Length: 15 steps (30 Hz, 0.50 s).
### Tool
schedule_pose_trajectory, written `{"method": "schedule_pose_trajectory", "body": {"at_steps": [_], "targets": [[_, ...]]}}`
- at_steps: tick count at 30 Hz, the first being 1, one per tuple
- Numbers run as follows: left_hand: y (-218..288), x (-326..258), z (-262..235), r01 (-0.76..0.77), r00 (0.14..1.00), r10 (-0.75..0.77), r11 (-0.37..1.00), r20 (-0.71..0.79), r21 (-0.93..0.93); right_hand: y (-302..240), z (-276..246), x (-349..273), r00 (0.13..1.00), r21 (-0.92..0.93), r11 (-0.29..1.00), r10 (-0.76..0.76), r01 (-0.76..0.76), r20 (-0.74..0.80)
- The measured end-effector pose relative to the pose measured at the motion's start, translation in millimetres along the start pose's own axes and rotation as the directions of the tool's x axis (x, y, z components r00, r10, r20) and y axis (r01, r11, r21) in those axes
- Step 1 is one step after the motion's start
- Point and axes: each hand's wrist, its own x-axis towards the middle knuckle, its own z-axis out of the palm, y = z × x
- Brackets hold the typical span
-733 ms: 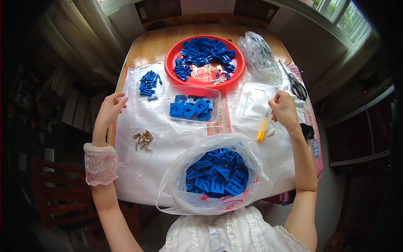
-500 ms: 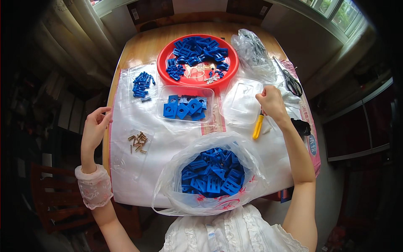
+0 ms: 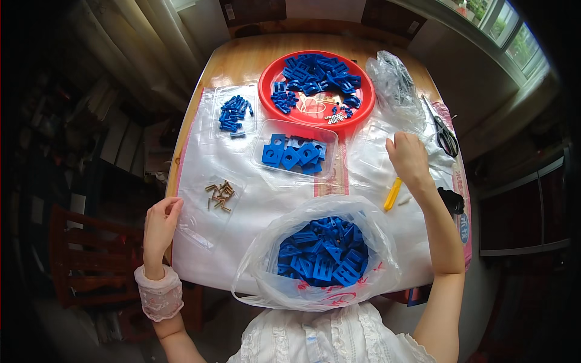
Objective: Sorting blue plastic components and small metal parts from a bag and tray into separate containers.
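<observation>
A: Right hand (image 3: 409, 160) gripping anything?
B: Can't tell, it's curled up, yellow handle (image 3: 393, 194) just below it.
A: Left hand (image 3: 162, 221)?
B: Loosely bent, can't tell either; brass-coloured screws (image 3: 222, 198) up-right of it.

Bare sheet (image 3: 251, 204) leaves passage between brass-coloured fasteners (image 3: 227, 187) and bulky bag (image 3: 259, 269).

On the table (image 3: 242, 51), a crumpled clear plastic bag (image 3: 393, 88) is lying toward the far right corner. Near the right edge are scissors (image 3: 443, 133) with black handles, and closer to the near right corner is a black object (image 3: 451, 199), its kind unclear. A wooden chair (image 3: 78, 260) stands beyond the left edge, near a cream curtain (image 3: 142, 54).
</observation>
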Motion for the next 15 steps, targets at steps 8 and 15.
{"method": "schedule_pose_trajectory", "body": {"at_steps": [8,15], "targets": [[4.4,-9.3,19.8,-0.023,0.999,0.026,0.995,0.029,-0.099,-72.4,-30.1,4.4,0.921,0.192,0.908,-0.387,0.372,0.05],[-3.5,-5.1,18.2,0.051,0.995,-0.065,0.984,-0.074,-0.173,-93.1,-21.3,5.0,0.858,0.245,0.853,-0.498,0.46,0.122]]}}
